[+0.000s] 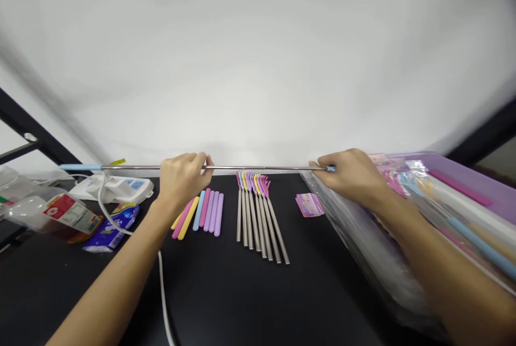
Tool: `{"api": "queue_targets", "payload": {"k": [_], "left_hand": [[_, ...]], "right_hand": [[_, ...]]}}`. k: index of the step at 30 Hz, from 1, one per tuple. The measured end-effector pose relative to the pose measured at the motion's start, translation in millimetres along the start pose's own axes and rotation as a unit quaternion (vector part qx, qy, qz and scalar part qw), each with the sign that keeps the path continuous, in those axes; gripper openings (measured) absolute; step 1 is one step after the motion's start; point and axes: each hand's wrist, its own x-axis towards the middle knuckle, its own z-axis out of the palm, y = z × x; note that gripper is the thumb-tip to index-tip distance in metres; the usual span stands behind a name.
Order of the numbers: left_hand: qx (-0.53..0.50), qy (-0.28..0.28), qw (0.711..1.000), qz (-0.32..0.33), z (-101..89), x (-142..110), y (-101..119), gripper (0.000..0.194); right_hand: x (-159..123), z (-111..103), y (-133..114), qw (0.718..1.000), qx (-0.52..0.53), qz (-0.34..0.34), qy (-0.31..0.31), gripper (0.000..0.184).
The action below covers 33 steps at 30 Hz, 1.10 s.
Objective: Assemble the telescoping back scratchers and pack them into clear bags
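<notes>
A long, thin steel rod (250,167) with a pale blue sleeve at its left end lies level across the view, above the far table edge. My left hand (183,177) is shut around it left of centre. My right hand (346,174) grips it near its blue right tip. Below the rod, several pastel silicone sleeves (205,213) lie side by side, and a fanned row of steel sticks (258,222) with coloured tips lies to their right. A small pink card packet (309,205) sits nearer my right hand.
The items lie on a black table (250,303). At right, a clear plastic bag (363,249) and a purple tray (467,185) hold colourful packaged items. At left are a white device (113,189), a blue packet (110,230), a labelled plastic bag (52,216) and a white cable (163,303).
</notes>
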Motion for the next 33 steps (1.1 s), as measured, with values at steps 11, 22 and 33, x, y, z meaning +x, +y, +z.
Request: {"api": "queue_targets", "payload": {"k": [11, 22, 33], "left_hand": [[-0.082, 0.055, 0.984, 0.149, -18.6, 1, 69, 0.024], [-0.040, -0.064, 0.997, 0.007, -7.3, 2, 37, 0.021], [-0.030, -0.099, 0.995, -0.001, -1.8, 0, 36, 0.023]], "right_hand": [[-3, 10, -51, 0.998, 0.017, -0.066, -0.008, 0.035], [-2, 11, -41, 0.999, -0.007, -0.034, 0.001, 0.030], [-2, 8, -37, 0.999, -0.015, -0.038, -0.028, 0.024]]}}
